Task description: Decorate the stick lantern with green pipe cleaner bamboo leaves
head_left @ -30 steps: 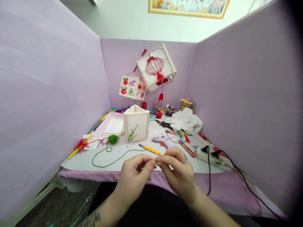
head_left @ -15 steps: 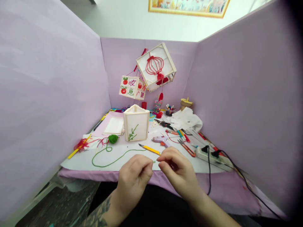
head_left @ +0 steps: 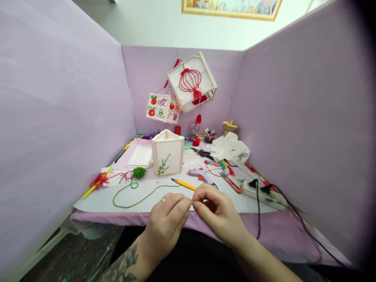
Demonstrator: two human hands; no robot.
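the person's left hand and right hand meet above the near edge of the table, each grip pinched together at the fingertips on a tiny green piece, mostly hidden between them. just beyond, a yellow craft knife lies with its rear end out of sight behind the right hand. a green strand curls over the white sheet from a green yarn ball. behind the hands stands an upright three-sided frame, a green sprig low on its front panel, with a glue gun lying to its right.
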